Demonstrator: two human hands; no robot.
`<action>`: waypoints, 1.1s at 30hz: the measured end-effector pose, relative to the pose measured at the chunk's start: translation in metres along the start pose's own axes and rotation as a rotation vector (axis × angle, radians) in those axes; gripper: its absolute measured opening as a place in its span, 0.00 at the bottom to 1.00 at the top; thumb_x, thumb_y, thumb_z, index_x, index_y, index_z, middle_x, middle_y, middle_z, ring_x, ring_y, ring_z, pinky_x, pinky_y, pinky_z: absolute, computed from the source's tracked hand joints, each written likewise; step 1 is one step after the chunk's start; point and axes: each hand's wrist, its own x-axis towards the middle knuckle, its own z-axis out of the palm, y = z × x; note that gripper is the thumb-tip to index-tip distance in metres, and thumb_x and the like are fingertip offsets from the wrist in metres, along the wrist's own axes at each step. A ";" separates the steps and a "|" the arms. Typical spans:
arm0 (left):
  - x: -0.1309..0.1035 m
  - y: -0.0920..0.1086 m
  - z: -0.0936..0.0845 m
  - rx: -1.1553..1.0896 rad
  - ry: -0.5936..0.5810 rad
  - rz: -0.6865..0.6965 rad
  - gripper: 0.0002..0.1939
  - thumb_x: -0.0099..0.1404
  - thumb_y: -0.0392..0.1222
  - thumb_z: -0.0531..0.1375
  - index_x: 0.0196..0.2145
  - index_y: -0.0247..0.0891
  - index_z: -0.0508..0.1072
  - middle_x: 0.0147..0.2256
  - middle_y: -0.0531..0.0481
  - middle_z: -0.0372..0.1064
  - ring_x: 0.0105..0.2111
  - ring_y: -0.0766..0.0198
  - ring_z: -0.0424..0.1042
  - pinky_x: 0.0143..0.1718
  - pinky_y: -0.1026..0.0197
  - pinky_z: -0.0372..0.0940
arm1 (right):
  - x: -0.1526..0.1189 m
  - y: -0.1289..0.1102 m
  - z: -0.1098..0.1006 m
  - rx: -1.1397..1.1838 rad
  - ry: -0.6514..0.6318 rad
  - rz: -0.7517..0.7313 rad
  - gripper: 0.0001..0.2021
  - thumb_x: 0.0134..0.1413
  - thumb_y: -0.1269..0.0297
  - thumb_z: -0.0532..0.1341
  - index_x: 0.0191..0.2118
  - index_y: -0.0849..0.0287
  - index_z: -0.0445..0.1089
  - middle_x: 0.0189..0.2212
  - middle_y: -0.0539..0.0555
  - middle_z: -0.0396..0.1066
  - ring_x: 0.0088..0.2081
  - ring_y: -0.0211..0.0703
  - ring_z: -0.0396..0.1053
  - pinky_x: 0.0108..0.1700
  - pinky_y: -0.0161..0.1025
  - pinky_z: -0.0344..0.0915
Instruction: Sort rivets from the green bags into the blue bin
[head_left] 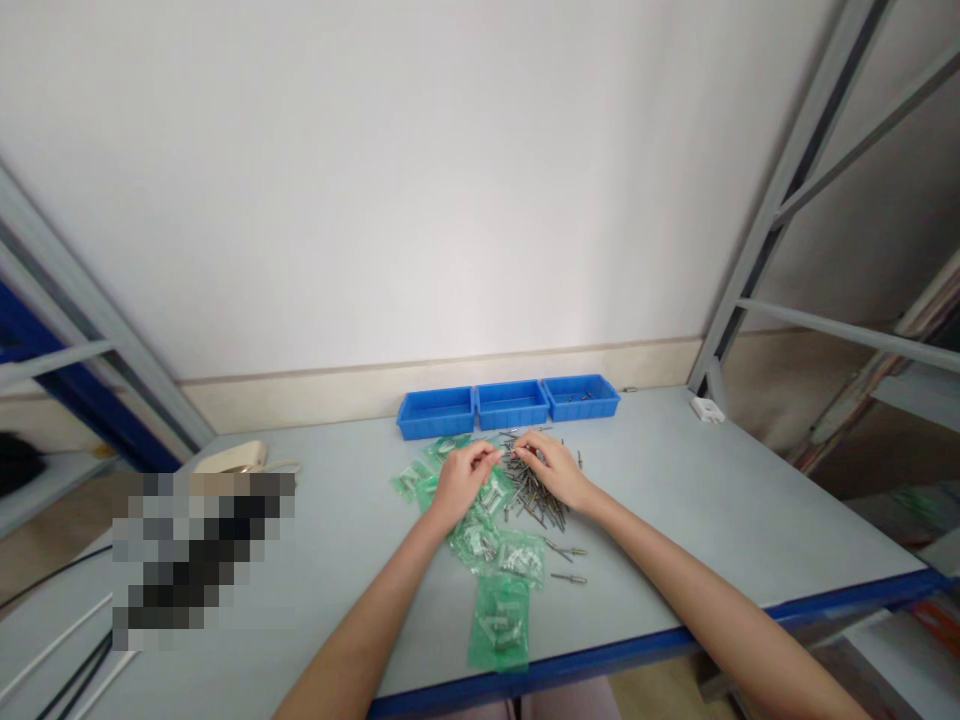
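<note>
My left hand [463,480] is pinched over the green plastic bags, its fingertips almost meeting those of my right hand. My right hand [556,467] is also pinched, above a heap of metal blind rivets [534,498]. Whatever sits between the fingertips is too small to make out. Several green bags with small pieces inside lie below and left of the hands; one bag [501,622] is close to the table's front edge. A loose rivet [568,578] lies right of the bags, with others just above it.
Three blue bins [512,403] stand in a row near the wall; the right one has a few small pieces in it. A white object [707,409] lies at the back right. On the left are a cream-coloured box [231,457], cables and a blurred patch. Metal frames flank the table [341,560].
</note>
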 end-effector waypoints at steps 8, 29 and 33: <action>-0.001 0.006 0.001 -0.069 0.007 -0.006 0.20 0.64 0.51 0.49 0.20 0.36 0.60 0.15 0.58 0.53 0.17 0.71 0.54 0.21 0.67 0.50 | -0.001 -0.007 0.002 0.055 -0.017 -0.009 0.21 0.63 0.57 0.45 0.22 0.59 0.62 0.25 0.51 0.62 0.32 0.40 0.62 0.38 0.37 0.57; -0.001 0.005 0.003 -0.193 -0.038 -0.036 0.13 0.63 0.49 0.52 0.30 0.36 0.64 0.14 0.60 0.55 0.14 0.71 0.54 0.19 0.68 0.50 | -0.001 -0.002 0.002 0.113 0.000 0.060 0.12 0.60 0.58 0.52 0.33 0.59 0.68 0.30 0.51 0.68 0.33 0.40 0.64 0.37 0.36 0.58; -0.001 0.005 0.003 -0.165 -0.053 -0.041 0.18 0.64 0.52 0.50 0.24 0.36 0.64 0.13 0.60 0.51 0.14 0.72 0.51 0.19 0.68 0.49 | -0.002 -0.002 -0.002 0.087 -0.077 0.043 0.17 0.61 0.58 0.49 0.27 0.59 0.68 0.27 0.51 0.69 0.33 0.40 0.65 0.38 0.35 0.57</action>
